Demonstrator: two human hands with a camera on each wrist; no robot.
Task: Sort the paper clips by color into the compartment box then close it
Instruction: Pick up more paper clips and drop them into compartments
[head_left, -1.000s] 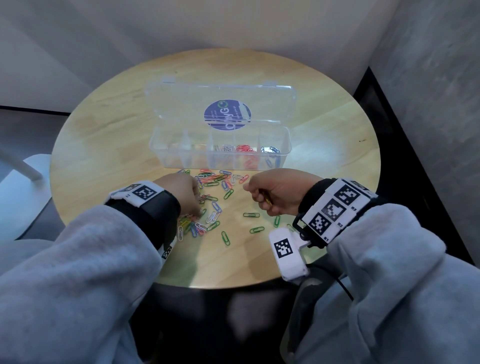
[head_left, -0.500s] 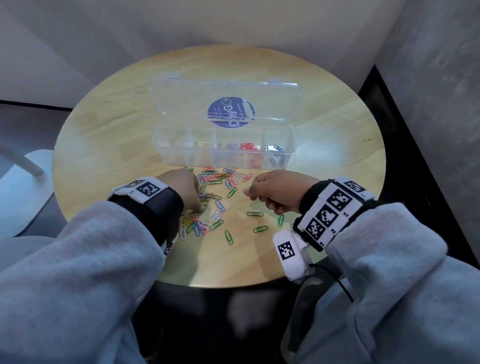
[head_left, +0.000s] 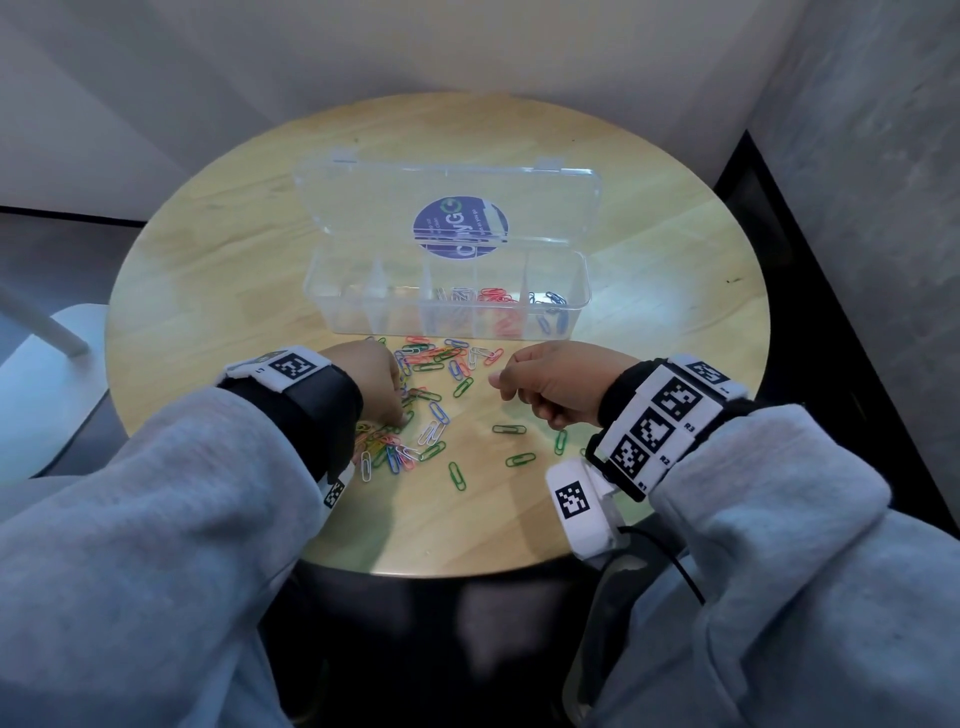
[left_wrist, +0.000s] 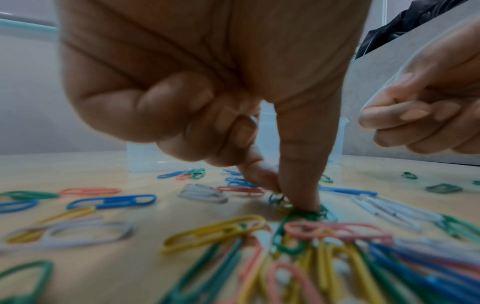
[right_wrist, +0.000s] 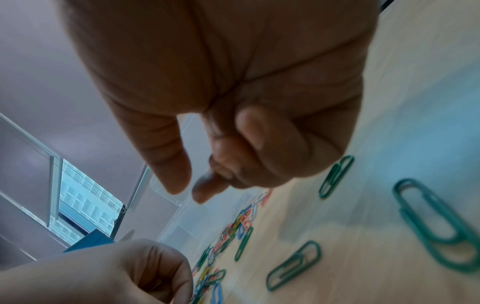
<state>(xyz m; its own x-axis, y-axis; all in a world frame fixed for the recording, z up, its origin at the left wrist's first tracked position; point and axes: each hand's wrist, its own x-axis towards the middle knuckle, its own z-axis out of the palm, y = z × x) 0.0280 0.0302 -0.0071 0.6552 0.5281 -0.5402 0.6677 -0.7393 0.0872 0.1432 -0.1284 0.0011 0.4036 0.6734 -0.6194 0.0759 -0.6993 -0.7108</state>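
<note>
A clear compartment box (head_left: 353, 312) stands open on the round table, its lid (head_left: 363, 208) leaning back. White clips (head_left: 457, 297), red clips (head_left: 496, 299) and blue clips (head_left: 551, 301) lie in its right compartments. A mixed pile of paper clips (head_left: 431, 410) is spread in front of it. My left hand (head_left: 399, 415) reaches down into the pile, and its thumb and index finger pinch a green clip (left_wrist: 306, 214) against the table. My right hand (head_left: 501, 385) hovers right of the pile with curled fingers (right_wrist: 205, 191); no clip shows in it.
Loose green clips (head_left: 509, 429) lie scattered under and beside my right hand, with more toward the near edge (head_left: 457, 475). The wooden table (head_left: 665, 322) ends close to my body. A white seat (head_left: 47, 364) stands at the left and a grey wall at the right.
My right hand has drifted a little left toward the pile. My left hand stays down in the pile.
</note>
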